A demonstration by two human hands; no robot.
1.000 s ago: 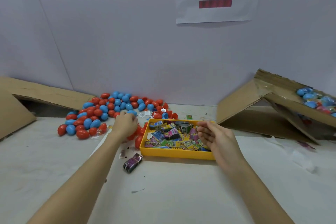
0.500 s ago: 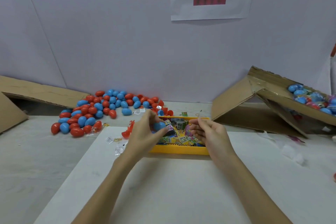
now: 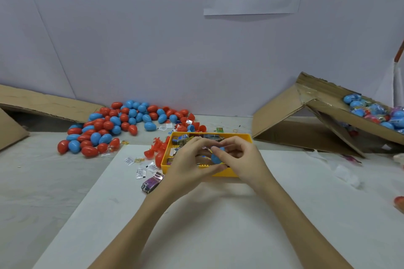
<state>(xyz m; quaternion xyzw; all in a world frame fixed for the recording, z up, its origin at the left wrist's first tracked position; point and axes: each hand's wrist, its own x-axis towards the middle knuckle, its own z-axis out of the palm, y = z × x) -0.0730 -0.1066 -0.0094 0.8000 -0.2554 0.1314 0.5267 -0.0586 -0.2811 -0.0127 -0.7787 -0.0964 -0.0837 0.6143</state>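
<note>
Both hands meet on one blue egg [image 3: 217,158]. The left hand [image 3: 188,160] grips it from 9 o'clock with the thumb under it, and the right hand [image 3: 243,158] grips it from 3 o'clock with fingers curled over the top. The egg is off the surface, held over the near part of the yellow tray [image 3: 229,174]. Can't tell if the shell is cracked open or whole, the fingers cover the seam. The tray sits at the far edge of a white sheet [image 3: 207,225] on the worktop [image 3: 43,181] and is packed with small printed packets [image 3: 180,139]. At 10 o'clock of the tray is a loose pile of red and blue eggs [image 3: 118,125], spreading along the wall. Red egg halves [image 3: 157,148] lie just beside the tray's left wall. At 8 o'clock of the tray are a few white sachets [image 3: 140,173] and a purple foil packet [image 3: 152,184], flat on the sheet. A green packet [image 3: 220,130] and a rubber band [image 3: 235,131] lie just past the tray's far rim. At 2 o'clock a tipped cardboard box [image 3: 282,120] carries wrapped eggs [image 3: 371,112] on its upper flap. At 9 o'clock of the frame is another cardboard flap [image 3: 43,105]. A paper sign [image 3: 251,2] hangs on the wall at 12 o'clock.
</note>
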